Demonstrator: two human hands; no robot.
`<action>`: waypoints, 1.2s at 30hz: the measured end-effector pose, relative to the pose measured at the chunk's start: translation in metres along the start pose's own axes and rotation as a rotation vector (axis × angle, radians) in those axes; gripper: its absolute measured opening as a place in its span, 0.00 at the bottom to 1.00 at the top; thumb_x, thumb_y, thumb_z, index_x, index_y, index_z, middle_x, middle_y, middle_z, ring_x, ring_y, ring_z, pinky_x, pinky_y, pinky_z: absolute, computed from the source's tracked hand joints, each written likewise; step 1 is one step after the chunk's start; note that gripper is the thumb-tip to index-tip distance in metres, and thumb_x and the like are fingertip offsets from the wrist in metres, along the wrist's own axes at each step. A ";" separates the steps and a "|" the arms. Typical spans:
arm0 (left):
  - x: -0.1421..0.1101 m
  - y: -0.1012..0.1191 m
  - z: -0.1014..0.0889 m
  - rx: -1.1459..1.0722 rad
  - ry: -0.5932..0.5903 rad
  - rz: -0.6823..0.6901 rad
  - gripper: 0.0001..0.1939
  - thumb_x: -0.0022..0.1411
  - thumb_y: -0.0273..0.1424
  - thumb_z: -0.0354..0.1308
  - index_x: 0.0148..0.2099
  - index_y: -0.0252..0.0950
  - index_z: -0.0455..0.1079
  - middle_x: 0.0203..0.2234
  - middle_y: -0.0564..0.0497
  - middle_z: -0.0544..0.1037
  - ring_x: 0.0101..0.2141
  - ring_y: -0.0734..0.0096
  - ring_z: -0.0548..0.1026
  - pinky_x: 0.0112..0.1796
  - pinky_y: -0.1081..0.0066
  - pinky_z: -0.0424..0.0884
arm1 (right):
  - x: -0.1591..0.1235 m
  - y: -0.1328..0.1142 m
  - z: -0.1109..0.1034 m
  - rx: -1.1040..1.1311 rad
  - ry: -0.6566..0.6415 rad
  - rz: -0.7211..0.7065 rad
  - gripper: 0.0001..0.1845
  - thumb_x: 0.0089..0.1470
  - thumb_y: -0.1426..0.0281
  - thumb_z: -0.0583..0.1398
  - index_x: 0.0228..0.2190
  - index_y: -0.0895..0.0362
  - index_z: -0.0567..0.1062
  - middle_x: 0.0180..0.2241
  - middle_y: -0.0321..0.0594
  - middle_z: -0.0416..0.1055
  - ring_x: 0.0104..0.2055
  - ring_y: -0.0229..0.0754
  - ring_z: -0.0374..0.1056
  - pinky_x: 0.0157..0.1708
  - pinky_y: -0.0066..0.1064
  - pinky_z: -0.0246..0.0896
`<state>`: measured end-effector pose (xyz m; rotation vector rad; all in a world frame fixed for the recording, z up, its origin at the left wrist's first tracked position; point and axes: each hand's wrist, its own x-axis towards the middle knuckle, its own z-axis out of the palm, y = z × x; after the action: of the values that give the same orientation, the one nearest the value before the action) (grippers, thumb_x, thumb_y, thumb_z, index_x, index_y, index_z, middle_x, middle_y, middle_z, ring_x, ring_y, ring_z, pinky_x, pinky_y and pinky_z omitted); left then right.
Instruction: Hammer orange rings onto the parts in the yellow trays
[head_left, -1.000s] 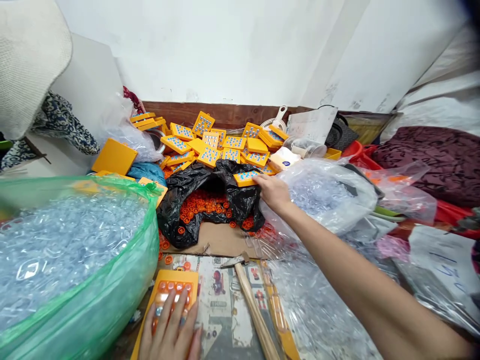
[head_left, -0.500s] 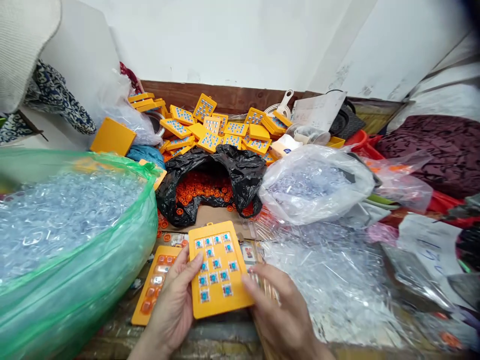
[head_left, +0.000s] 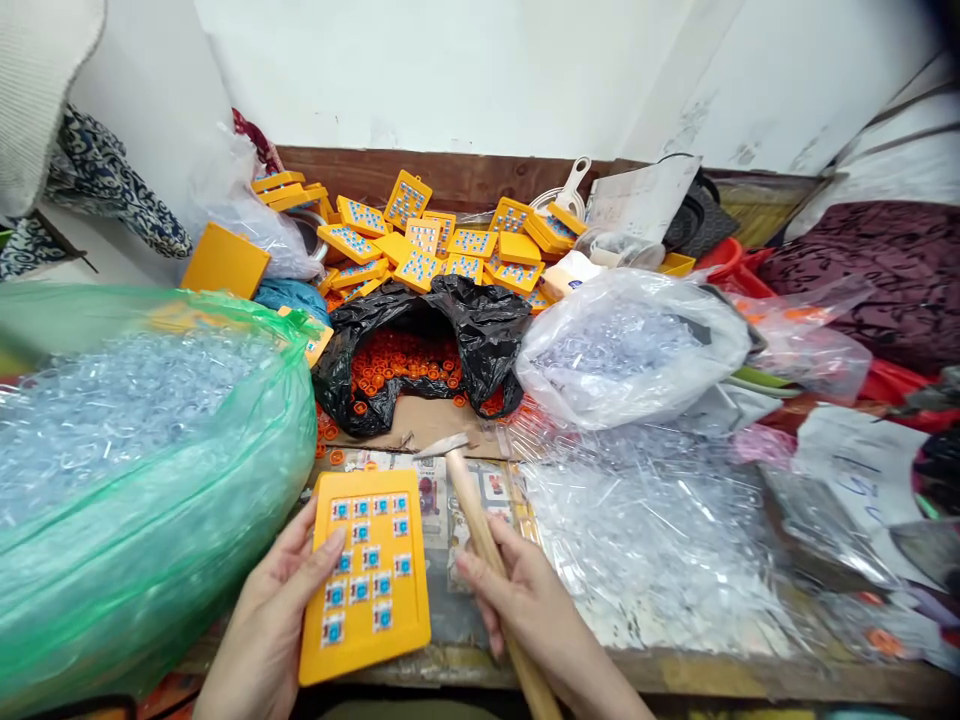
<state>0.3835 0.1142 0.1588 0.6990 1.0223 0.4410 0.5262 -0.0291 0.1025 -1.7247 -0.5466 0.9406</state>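
Wooden workbench (head_left: 675,672), worn near edge. On it: green sack of clear bits (head_left: 127,470) at left, black bag of orange rings (head_left: 420,350) far centre, yellow trays (head_left: 435,250) heaped beyond, clear plastic pile (head_left: 660,540) at right, printed sheet (head_left: 442,500) near centre.

Hammer handle (head_left: 480,540) end cut off at bottom edge; tray's (head_left: 367,575) tile print too small.
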 end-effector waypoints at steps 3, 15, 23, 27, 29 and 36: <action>-0.003 -0.006 -0.010 0.000 0.063 -0.041 0.42 0.48 0.26 0.69 0.64 0.46 0.58 0.45 0.45 0.80 0.37 0.51 0.81 0.37 0.58 0.80 | -0.012 0.018 -0.004 -0.107 0.055 -0.077 0.29 0.54 0.58 0.60 0.56 0.50 0.69 0.36 0.43 0.79 0.36 0.49 0.76 0.33 0.38 0.73; 0.040 -0.078 0.037 0.272 -0.151 0.187 0.30 0.64 0.29 0.52 0.67 0.34 0.52 0.65 0.41 0.57 0.63 0.58 0.57 0.61 0.59 0.58 | -0.025 0.018 -0.053 -0.361 0.462 -0.129 0.31 0.55 0.57 0.55 0.57 0.57 0.69 0.58 0.45 0.67 0.59 0.53 0.62 0.56 0.42 0.60; 0.043 -0.070 0.065 1.126 -0.339 1.120 0.14 0.63 0.27 0.52 0.48 0.36 0.74 0.48 0.43 0.76 0.52 0.57 0.68 0.54 0.55 0.66 | -0.035 0.024 -0.025 0.326 0.648 0.016 0.45 0.44 0.54 0.68 0.59 0.61 0.61 0.20 0.29 0.70 0.13 0.30 0.55 0.12 0.23 0.54; 0.056 -0.069 0.111 1.546 -0.645 0.971 0.07 0.57 0.24 0.55 0.35 0.31 0.75 0.35 0.41 0.79 0.43 0.53 0.72 0.45 0.56 0.70 | -0.033 0.033 -0.024 0.351 0.658 0.017 0.48 0.41 0.53 0.69 0.57 0.63 0.61 0.18 0.26 0.65 0.14 0.32 0.56 0.12 0.23 0.55; 0.063 -0.069 0.125 1.625 -0.644 0.927 0.07 0.56 0.22 0.55 0.33 0.31 0.75 0.32 0.41 0.80 0.43 0.52 0.72 0.45 0.56 0.69 | -0.033 0.036 -0.025 0.356 0.679 0.013 0.46 0.41 0.54 0.69 0.57 0.61 0.62 0.20 0.27 0.67 0.14 0.31 0.56 0.12 0.23 0.55; 0.086 -0.036 0.115 1.557 -0.565 0.860 0.16 0.62 0.23 0.46 0.48 0.33 0.71 0.39 0.45 0.80 0.38 0.64 0.77 0.40 0.68 0.70 | -0.032 0.048 -0.019 0.295 0.668 -0.021 0.38 0.42 0.55 0.68 0.52 0.56 0.67 0.28 0.31 0.70 0.16 0.30 0.56 0.12 0.23 0.55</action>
<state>0.5261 0.1064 0.1184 2.5296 0.2864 0.0475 0.5190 -0.0805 0.0707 -1.6295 0.0164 0.3586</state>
